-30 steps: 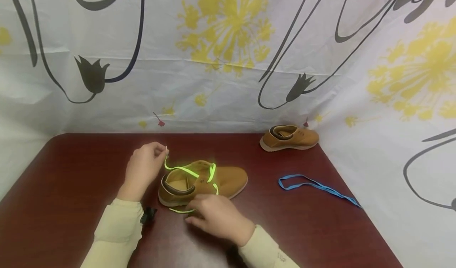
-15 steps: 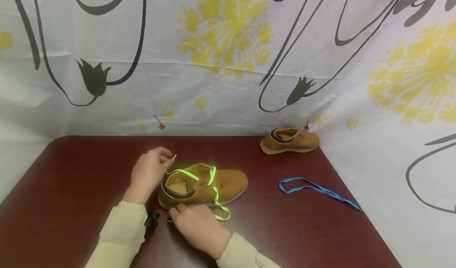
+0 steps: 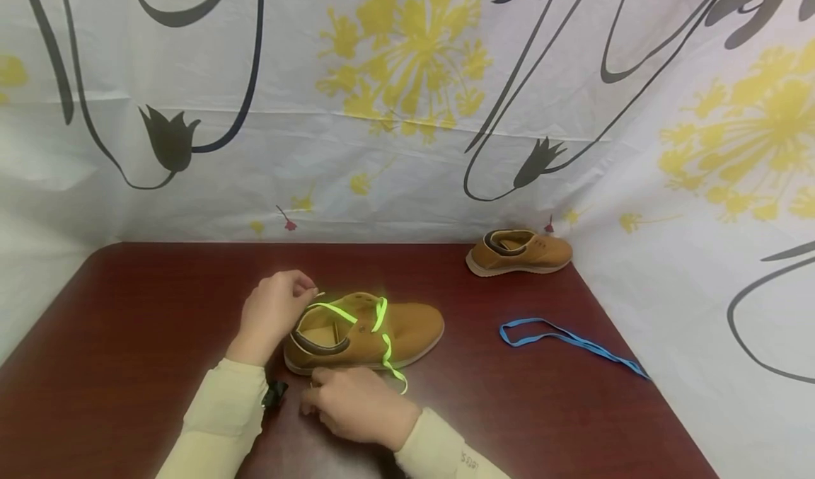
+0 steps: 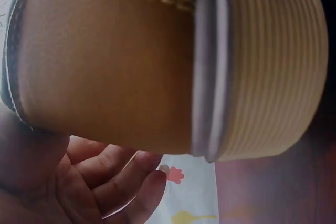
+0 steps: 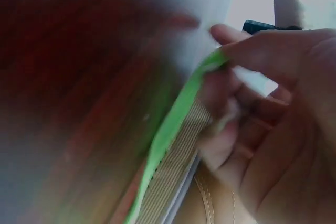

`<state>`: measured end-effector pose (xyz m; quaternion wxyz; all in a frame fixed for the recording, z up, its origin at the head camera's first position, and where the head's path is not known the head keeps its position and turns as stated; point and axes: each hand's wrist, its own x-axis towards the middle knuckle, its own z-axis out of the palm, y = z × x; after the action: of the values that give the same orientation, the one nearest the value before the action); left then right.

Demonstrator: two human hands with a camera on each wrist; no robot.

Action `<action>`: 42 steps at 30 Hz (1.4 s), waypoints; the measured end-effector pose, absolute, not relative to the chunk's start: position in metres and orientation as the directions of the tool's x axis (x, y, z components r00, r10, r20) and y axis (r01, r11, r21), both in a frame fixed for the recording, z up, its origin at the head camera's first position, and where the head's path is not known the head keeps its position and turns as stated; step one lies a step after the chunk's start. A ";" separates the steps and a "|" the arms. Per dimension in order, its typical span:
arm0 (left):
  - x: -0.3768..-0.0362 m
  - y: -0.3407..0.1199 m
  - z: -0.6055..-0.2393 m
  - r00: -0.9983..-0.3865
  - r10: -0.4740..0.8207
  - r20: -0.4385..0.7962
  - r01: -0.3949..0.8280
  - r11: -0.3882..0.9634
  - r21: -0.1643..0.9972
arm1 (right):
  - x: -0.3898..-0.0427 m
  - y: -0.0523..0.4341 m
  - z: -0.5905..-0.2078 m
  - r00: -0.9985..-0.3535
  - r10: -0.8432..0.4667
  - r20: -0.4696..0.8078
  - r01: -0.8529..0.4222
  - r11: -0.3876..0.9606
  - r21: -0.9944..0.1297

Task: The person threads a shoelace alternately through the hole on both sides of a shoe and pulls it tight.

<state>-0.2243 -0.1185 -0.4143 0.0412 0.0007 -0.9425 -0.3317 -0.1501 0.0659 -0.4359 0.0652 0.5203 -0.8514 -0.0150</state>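
Green lace (image 3: 380, 337) in tan shoe (image 3: 407, 330), both hands.

Dark red table (image 3: 127, 337) carries two tan shoes (image 3: 369, 330), blue lace (image 3: 560, 337), perhaps a clip (image 3: 275, 393).

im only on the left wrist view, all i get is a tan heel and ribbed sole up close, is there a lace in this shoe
Observer: Yes, a neon green lace crosses the near shoe.
Operator: what is the right hand doing
Observer: The right hand pinches one end of that lace.
Operator: anything else on the table
Observer: A second tan shoe at the far edge, and a loose blue lace on the table.
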 end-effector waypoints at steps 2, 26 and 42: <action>-0.224 -0.118 -0.414 -0.996 -0.027 0.083 0.030 0.783 0.621 | -0.153 0.068 -0.431 -0.441 -0.894 0.079 -0.897 0.442 -0.010; -0.213 -0.086 -0.401 -0.971 0.038 0.235 0.179 0.769 0.614 | -0.207 0.119 -0.386 -0.463 -0.674 0.575 -0.880 0.276 -0.386; -0.215 -0.067 -0.410 -0.953 0.251 0.172 0.304 0.755 0.582 | -0.242 0.123 -0.380 -0.676 -0.495 0.545 -0.705 0.221 -0.674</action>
<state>-0.2155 -0.0675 -0.4096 0.0417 -0.1481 -0.9357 -0.3174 -0.2424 0.1235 -0.3797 0.1073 0.3878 -0.7740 0.4889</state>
